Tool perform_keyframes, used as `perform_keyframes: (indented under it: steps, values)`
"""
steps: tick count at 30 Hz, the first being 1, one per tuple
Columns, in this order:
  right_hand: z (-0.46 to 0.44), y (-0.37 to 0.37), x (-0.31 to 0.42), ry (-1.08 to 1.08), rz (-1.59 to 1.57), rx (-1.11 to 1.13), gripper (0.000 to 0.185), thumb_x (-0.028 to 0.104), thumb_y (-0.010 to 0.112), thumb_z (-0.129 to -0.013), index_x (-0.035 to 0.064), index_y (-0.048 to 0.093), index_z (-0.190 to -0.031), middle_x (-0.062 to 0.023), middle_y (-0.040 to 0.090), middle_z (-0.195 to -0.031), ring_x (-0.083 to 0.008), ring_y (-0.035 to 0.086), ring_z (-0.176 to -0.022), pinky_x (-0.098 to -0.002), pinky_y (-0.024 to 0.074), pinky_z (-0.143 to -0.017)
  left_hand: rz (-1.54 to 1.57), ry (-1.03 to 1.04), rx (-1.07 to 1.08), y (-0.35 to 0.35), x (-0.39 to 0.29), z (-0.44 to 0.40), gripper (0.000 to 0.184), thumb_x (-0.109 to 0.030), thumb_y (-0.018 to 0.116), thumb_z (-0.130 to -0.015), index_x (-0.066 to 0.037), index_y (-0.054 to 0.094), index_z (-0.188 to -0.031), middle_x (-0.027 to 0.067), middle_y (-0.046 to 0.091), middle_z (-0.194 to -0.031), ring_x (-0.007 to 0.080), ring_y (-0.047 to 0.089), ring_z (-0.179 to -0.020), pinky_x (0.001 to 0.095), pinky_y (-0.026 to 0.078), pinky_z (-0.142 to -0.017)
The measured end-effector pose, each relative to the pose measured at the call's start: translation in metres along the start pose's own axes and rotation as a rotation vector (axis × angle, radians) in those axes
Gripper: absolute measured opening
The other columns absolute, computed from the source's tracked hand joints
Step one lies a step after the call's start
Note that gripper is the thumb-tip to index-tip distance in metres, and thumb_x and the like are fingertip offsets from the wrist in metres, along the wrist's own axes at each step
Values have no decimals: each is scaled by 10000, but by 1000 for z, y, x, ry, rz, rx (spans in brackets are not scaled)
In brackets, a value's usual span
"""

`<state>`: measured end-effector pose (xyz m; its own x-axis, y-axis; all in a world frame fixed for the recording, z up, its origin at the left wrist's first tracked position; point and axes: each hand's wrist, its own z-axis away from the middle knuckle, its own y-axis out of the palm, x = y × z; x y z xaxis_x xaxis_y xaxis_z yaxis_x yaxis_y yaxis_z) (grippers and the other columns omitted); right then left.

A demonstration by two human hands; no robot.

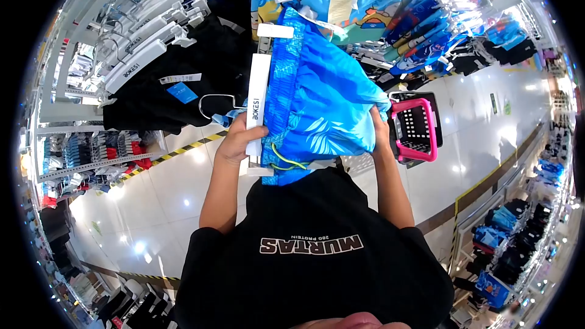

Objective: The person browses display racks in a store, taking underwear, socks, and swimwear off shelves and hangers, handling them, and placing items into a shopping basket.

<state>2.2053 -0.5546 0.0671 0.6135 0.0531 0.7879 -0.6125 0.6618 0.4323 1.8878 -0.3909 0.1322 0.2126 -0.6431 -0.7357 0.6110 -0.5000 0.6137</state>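
Blue swim shorts (329, 100) with a pale leaf print and a yellow-green drawcord (286, 159) are held sideways in front of my chest. Their waistband is clipped to a white hanger (257, 106) marked BOKESI. My left hand (239, 139) is closed around the hanger, its thumb across the bar, near the metal hook (216, 97). At the opposite end, my right hand (380, 129) grips the leg end of the shorts. Most of its fingers are hidden behind the fabric.
Black garments (213, 55) hang from white hangers at the left. Printed blue shorts (378, 12) hang ahead, close beyond the held pair. A basket with a pink handle (434, 131) stands to the right on the tiled floor (183, 189). More clothes racks line both sides.
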Motion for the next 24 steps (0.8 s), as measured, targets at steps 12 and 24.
perform_keyframes:
  steps: [12, 24]
  values:
    - [15, -21, 9, -182, 907, -70, 394, 206, 724, -870, -44, 625, -1158, -113, 677, -1073, -166, 637, -939, -309, 495, -816, -495, -46, 166, 21, -9, -9, 399, -92, 697, -843, 46, 594, -1202, 72, 654, -1076, 127, 598, -966, 285, 485, -864]
    - [51, 94, 64, -1036, 1473, 221, 436, 217, 785, -779, 55, 634, -1155, -124, 585, -1247, -331, 424, -1327, -535, 275, -1123, -1183, -140, 334, 77, 38, -71, 404, -141, 592, -839, 2, 560, -1217, 243, 659, -1043, 369, 635, -998, 423, 482, -849]
